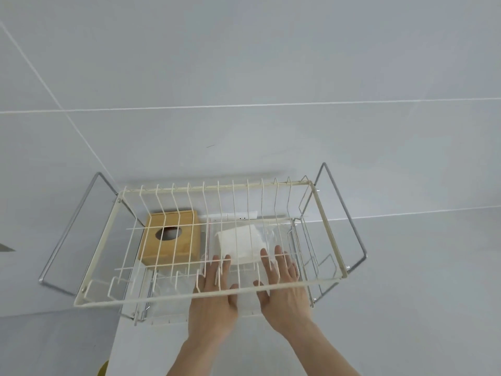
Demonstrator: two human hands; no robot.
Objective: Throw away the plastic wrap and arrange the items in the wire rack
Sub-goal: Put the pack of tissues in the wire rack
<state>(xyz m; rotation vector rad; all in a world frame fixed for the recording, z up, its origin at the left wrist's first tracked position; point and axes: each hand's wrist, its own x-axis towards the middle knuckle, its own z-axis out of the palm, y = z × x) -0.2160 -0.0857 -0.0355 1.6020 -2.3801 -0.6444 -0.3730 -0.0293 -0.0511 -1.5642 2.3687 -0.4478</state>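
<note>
Head view: we're reaching both hands, left hand (214, 291) and right hand (282, 286), fingers spread flat, holding nothing, under the rack (211, 295) toward the bag (241, 244); better pinching its edge gently.

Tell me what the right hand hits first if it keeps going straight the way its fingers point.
Most likely the white packet: the right hand lies flat, fingers aimed at its near right corner, in the wire rack. Depth is unclear, so it may already touch.
</note>
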